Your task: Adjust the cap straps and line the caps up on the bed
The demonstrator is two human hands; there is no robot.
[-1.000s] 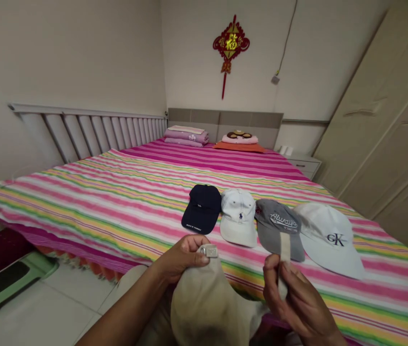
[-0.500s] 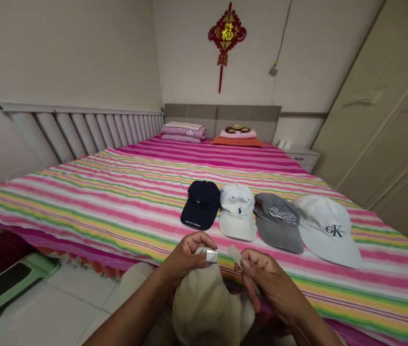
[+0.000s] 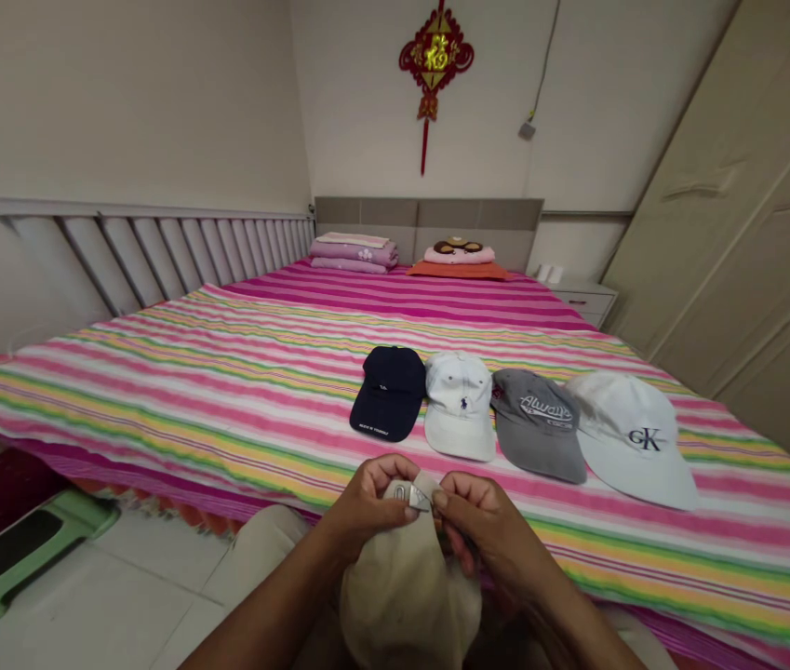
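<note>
A beige baseball cap (image 3: 405,591) hangs between my hands over my lap, its back strap opening toward the bed. My left hand (image 3: 375,502) is closed on the cap's edge beside a silver metal buckle (image 3: 417,498). With its thumb and fingers, my right hand (image 3: 482,516) pinches the loose strap (image 3: 428,484), whose end lies against the buckle. Whether the strap passes through the buckle I cannot tell. Beyond my hands lie a navy cap (image 3: 391,391), a white cap (image 3: 460,400), a grey cap (image 3: 540,423) and a larger white cap (image 3: 636,437), side by side.
The caps rest on a bed with a striped sheet (image 3: 178,372). Folded purple bedding (image 3: 353,253) and an orange pillow (image 3: 461,272) are by the headboard (image 3: 367,216). A green plastic stool (image 3: 24,558) stands on the floor at left; a white nightstand (image 3: 586,302) is at the far right.
My right hand has moved left with the strap, bringing its end from apart to up against the buckle. My left hand has tilted the buckle slightly. The caps on the bed stay put.
</note>
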